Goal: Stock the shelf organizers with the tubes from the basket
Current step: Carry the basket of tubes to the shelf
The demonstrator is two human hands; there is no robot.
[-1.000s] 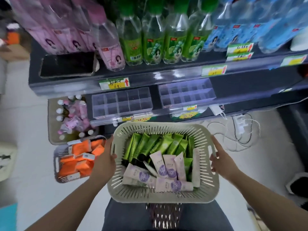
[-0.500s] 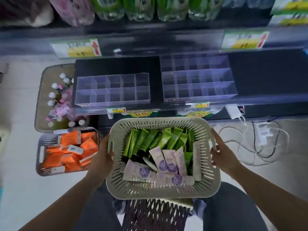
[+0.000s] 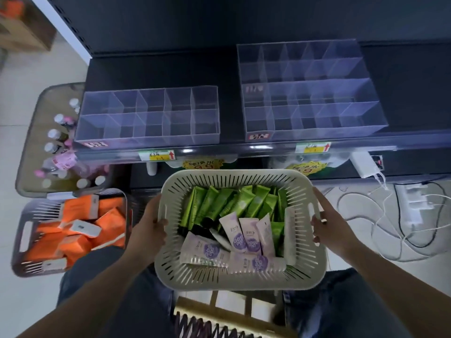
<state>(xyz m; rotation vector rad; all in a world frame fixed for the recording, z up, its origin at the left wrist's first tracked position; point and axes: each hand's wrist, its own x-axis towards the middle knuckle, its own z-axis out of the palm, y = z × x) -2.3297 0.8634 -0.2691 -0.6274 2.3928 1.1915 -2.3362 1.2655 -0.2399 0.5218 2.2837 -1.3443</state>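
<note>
- Left hand [image 3: 148, 228] is curling round the left rim of the basket [image 3: 238, 176].
- Right hand [image 3: 334, 226] is clasping its right rim.
- Tubes [image 3: 252, 203] are lying between the grips; organizers [image 3: 146, 139] are standing beyond.

Lilac tubes [image 3: 246, 236] in the basket [image 3: 239, 173] partly cover some green tubes [image 3: 256, 201].

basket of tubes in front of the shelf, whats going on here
A person holds a pale slotted basket in front of a dark shelf, left hand gripping its left rim and right hand its right rim. The basket is full of green tubes and pale purple tubes. Two clear organizers, the left organizer and the right organizer, sit on the shelf with no tubes in them yet.
</note>
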